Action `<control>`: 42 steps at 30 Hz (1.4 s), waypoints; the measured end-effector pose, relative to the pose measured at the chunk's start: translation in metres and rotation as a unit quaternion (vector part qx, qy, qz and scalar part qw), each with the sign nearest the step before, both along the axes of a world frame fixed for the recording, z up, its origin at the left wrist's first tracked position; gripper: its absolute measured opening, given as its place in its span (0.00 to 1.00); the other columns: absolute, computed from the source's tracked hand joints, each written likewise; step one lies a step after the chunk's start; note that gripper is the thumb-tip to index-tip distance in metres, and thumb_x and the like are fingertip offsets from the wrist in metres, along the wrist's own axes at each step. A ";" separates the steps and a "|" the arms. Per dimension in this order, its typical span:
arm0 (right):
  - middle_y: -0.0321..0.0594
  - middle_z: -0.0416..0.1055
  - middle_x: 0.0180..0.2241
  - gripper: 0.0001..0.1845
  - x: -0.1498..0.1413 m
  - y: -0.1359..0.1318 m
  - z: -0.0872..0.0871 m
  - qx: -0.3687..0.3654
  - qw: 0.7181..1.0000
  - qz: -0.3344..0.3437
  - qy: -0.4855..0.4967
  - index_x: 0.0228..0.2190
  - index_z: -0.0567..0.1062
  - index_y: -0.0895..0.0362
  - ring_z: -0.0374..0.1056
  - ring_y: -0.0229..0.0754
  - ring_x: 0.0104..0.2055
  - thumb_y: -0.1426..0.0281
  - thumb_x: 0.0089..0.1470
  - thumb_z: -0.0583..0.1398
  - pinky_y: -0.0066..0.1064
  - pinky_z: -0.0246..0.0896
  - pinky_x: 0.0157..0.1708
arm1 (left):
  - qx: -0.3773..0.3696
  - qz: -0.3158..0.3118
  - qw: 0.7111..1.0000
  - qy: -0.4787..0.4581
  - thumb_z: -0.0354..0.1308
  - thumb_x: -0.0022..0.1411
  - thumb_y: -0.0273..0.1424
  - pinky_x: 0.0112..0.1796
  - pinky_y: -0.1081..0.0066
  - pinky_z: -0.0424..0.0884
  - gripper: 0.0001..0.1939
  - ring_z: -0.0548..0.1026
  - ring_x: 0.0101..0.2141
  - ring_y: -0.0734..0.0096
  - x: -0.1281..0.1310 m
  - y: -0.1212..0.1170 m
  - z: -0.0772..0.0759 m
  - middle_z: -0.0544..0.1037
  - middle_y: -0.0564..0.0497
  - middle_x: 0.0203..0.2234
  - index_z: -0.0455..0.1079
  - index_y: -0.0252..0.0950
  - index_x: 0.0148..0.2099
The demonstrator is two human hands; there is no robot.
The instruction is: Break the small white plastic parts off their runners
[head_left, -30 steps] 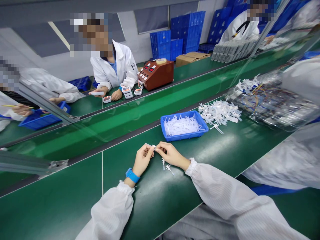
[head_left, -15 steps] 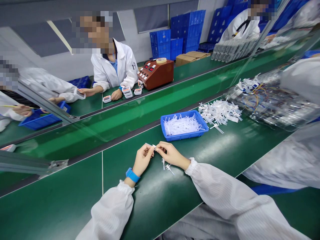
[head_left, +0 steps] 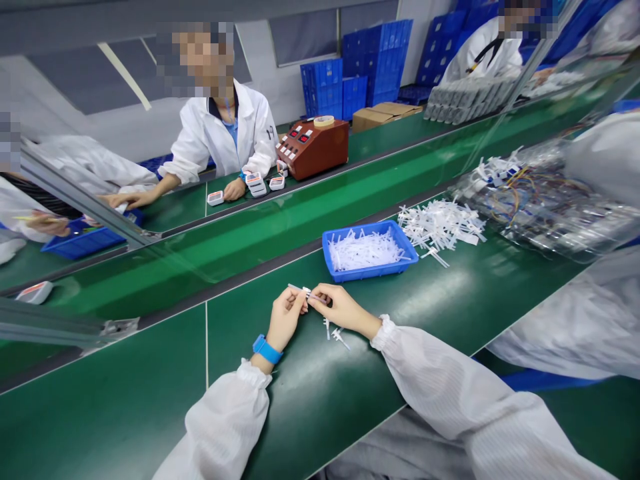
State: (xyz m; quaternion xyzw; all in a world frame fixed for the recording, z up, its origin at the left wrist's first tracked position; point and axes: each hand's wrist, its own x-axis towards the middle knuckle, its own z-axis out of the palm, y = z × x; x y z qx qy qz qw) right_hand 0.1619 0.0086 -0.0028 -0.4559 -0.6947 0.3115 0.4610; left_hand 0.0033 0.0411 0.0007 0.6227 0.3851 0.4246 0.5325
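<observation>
Fingertips pinched, my left hand (head_left: 286,319) grips a small white plastic fitting (head_left: 307,291) with a thin translucent tube jutting out to the left. My right hand (head_left: 344,309) meets it from the other side, thumb and index finger closed on the same piece; a thin grey-white length shows along its fingers. Part of the fitting is hidden by the fingers. Just below my right hand, two similar white fittings with short tubes (head_left: 341,339) lie on the green table (head_left: 240,413). Beyond both hands stands a blue tray (head_left: 370,272) full of short translucent tubes (head_left: 365,251).
Right of the tray is a heap of white fittings (head_left: 443,223), then clear plastic bags with wired parts (head_left: 540,200). A green conveyor (head_left: 250,223) runs behind. Across it, a co-worker (head_left: 225,133) sits beside a brown instrument box (head_left: 320,150). A metal post (head_left: 85,190) rises at left.
My hands stay nearly in place; their fingers have shifted slightly, exposing more of the fitting and tube. The co-worker opposite has reached left with a white device toward the blue bin.
</observation>
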 end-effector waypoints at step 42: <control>0.35 0.66 0.25 0.14 0.003 -0.001 0.005 -0.033 0.998 0.041 -0.017 0.28 0.72 0.60 0.59 0.34 0.26 0.69 0.61 0.51 0.25 0.52 0.27 | 0.014 -0.009 1.000 -0.005 0.58 0.59 0.39 0.26 0.75 0.63 0.14 0.66 0.22 0.78 -0.001 -0.001 -0.001 0.70 0.55 0.20 0.67 0.34 0.29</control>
